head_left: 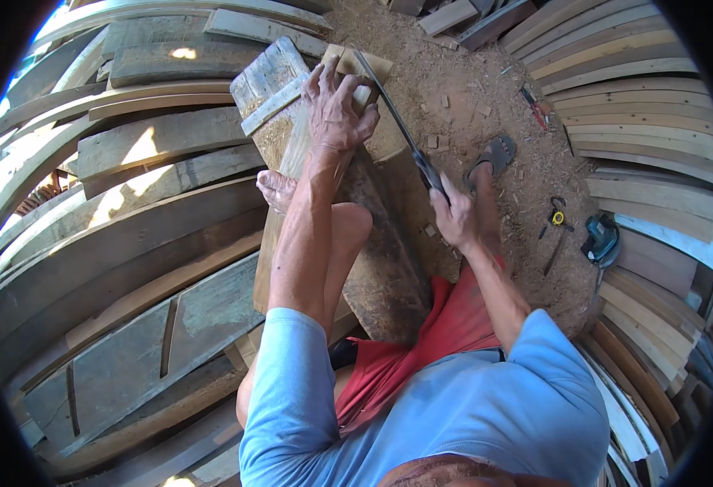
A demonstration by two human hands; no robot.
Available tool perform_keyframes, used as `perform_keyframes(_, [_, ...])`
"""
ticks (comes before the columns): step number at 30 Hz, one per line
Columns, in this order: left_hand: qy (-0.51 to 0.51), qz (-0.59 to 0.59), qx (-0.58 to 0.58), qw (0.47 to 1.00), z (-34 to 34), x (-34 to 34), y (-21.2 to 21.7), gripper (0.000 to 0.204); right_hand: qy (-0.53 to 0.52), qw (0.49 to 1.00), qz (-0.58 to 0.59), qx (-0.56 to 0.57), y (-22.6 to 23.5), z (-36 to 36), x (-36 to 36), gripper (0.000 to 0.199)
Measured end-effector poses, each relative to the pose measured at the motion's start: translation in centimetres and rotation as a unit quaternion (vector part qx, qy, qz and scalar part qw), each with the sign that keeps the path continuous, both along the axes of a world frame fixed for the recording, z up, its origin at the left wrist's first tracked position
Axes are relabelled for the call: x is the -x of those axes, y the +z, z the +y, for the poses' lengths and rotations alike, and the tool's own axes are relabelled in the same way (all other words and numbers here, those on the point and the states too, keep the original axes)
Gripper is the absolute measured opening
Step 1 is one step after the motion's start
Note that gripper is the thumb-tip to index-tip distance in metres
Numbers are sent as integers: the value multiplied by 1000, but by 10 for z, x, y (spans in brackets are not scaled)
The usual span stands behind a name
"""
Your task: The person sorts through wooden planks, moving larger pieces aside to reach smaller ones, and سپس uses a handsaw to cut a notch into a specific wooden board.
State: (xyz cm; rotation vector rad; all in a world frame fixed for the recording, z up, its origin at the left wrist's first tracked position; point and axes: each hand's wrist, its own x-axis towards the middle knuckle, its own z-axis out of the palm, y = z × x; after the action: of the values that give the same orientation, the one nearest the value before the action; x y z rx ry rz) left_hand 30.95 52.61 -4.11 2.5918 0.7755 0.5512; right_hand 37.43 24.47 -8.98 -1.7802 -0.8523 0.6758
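My left hand (333, 109) presses down on the far end of a pale wooden board (293, 154), its fingers bent over the wood. My bare left foot (277, 191) rests on the same board, nearer to me. My right hand (456, 215) grips the dark handle of a handsaw (397, 114), seen almost edge-on. The long thin blade slants away to the left, and its tip lies close to the fingers of my left hand. Beneath the board is a thick, worn wooden beam (385, 276). Whether the blade touches the wood I cannot tell.
Stacked planks (170, 195) line the left side, and more timber (640, 122) is piled at the right. Sawdust and offcuts cover the floor (454, 89). Red-handled pliers (535, 109), a yellow tape measure (557, 217) and a teal power tool (602, 239) lie to the right.
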Motion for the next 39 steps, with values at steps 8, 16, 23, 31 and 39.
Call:
perform_keyframes(8, [-5, -7, -10, 1000, 1, -1, 0, 48, 2, 1000, 29, -3, 26, 55, -16, 32])
perform_keyframes(16, [7, -1, 2, 1000, -1, 0, -3, 61, 0, 999, 38, 24, 34, 40, -10, 27])
perform_keyframes(23, [13, 8, 7, 1000, 4, -5, 4, 67, -9, 999, 36, -29, 20, 48, -10, 31])
perform_keyframes(31, [13, 16, 3, 1000, 3, -2, 2, 73, -30, 983, 161, 84, 35, -128, 28, 24])
perform_keyframes(39, [15, 187, -20, 982, -23, 15, 14, 100, -86, 987, 129, 38, 47, -147, -5, 29])
